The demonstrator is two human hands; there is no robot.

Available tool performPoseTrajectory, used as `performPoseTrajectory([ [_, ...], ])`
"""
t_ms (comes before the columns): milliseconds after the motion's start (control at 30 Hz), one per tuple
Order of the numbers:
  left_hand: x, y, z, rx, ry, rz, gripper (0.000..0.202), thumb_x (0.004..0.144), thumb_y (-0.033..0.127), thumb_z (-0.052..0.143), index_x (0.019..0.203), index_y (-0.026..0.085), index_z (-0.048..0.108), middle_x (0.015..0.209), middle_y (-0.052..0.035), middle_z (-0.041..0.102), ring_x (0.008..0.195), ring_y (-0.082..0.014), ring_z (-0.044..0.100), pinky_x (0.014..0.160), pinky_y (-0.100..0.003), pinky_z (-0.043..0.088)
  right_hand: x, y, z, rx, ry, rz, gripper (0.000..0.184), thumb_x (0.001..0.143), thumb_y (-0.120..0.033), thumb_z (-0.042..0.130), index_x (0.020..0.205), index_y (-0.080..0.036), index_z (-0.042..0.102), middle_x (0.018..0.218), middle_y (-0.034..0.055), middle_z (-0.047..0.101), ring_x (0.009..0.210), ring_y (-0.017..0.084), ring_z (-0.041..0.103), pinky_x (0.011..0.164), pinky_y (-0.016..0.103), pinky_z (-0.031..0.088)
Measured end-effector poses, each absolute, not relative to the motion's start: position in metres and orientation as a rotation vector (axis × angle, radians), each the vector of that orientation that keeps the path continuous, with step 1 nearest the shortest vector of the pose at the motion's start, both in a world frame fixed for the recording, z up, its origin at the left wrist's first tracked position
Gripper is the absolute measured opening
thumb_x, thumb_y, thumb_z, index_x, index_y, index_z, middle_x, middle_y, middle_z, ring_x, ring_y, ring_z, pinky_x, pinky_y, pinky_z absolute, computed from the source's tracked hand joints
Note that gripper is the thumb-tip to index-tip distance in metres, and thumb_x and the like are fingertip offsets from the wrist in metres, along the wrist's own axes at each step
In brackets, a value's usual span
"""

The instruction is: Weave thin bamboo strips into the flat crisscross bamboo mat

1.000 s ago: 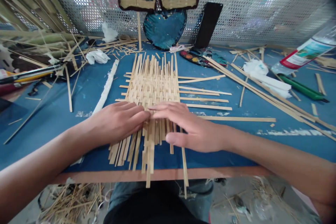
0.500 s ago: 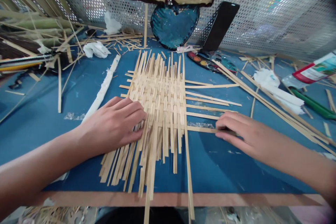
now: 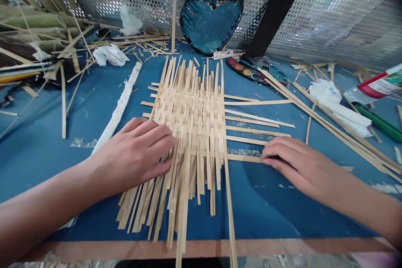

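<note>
A flat woven bamboo mat (image 3: 188, 121) lies on the blue tabletop (image 3: 276, 213), with loose strip ends fanning toward me and to the right. My left hand (image 3: 135, 155) rests flat on the mat's near left part, fingers toward its middle. To the right of the mat, my right hand (image 3: 295, 163) has its fingertips on the outer end of a horizontal bamboo strip (image 3: 245, 158) that runs into the weave. The strip's tip is hidden under those fingers.
Several long bamboo strips (image 3: 326, 113) and white tissue (image 3: 339, 109) lie at the right. A paint palette (image 3: 251, 71), a blue heart-shaped woven piece (image 3: 210, 25) and a perforated metal screen (image 3: 329, 16) stand beyond the mat. A white wrapped strip (image 3: 119, 109) lies left.
My right hand has moved from on top of the mat out to the right, onto the strip's end. My left hand stays on the mat. The view has tilted slightly downward.
</note>
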State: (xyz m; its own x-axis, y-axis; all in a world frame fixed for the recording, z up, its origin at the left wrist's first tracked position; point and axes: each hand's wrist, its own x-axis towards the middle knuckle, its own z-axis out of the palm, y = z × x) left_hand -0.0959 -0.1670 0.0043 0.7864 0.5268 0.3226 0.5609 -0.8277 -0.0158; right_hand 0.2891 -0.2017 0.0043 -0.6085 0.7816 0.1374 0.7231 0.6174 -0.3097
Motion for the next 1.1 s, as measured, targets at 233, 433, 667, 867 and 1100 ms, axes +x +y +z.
performPoseTrajectory([
  [233,-0.097,-0.167,0.007,-2.909,-0.931,-0.454,0.018,0.103,0.028,0.049,0.103,0.019,0.065,0.101,-0.0078,0.070,0.096,-0.0257,0.064,0.088,-0.042,0.048,0.278,-0.200,0.001,-1.248,-2.528,0.415,0.015,0.106,-0.027,0.049,0.097,-0.023,0.061,0.095,0.0058,0.066,0.089,0.022,0.063,0.081,0.039,0.048],
  [433,-0.099,-0.161,0.010,-3.029,-0.948,-0.446,0.016,0.101,0.031,0.053,0.106,0.020,0.063,0.106,-0.0084,0.069,0.098,-0.0262,0.063,0.088,-0.042,0.048,0.273,-0.207,0.000,-1.274,-2.464,0.391,0.017,0.106,-0.023,0.046,0.094,-0.023,0.058,0.093,0.0057,0.064,0.090,0.022,0.062,0.081,0.038,0.046],
  [667,-0.114,-0.180,0.022,-3.115,-1.011,-0.323,0.054,0.096,0.055,0.060,0.138,0.020,0.056,0.140,-0.0150,0.063,0.133,-0.0347,0.055,0.110,-0.052,0.042,0.266,-0.206,0.017,-1.360,-2.638,0.201,0.022,0.106,-0.037,0.048,0.100,-0.023,0.064,0.103,0.0089,0.069,0.096,0.026,0.065,0.083,0.041,0.047],
  [867,-0.140,-0.218,0.019,-3.000,-0.942,-0.330,0.088,0.097,0.068,0.052,0.164,0.017,0.029,0.160,-0.0171,0.049,0.150,-0.0369,0.041,0.118,-0.053,0.038,0.291,-0.212,0.018,-1.418,-2.683,0.295,0.031,0.104,-0.049,0.050,0.115,-0.025,0.067,0.115,0.0110,0.070,0.104,0.030,0.068,0.086,0.047,0.054],
  [1100,-0.134,-0.231,0.018,-2.911,-0.856,-0.286,0.087,0.093,0.071,0.057,0.149,0.006,0.049,0.156,-0.0239,0.051,0.146,-0.0403,0.046,0.118,-0.056,0.035,0.252,-0.213,0.040,-1.171,-2.689,0.235,0.021,0.105,-0.034,0.052,0.113,-0.022,0.067,0.113,0.0098,0.071,0.108,0.027,0.066,0.094,0.045,0.050],
])
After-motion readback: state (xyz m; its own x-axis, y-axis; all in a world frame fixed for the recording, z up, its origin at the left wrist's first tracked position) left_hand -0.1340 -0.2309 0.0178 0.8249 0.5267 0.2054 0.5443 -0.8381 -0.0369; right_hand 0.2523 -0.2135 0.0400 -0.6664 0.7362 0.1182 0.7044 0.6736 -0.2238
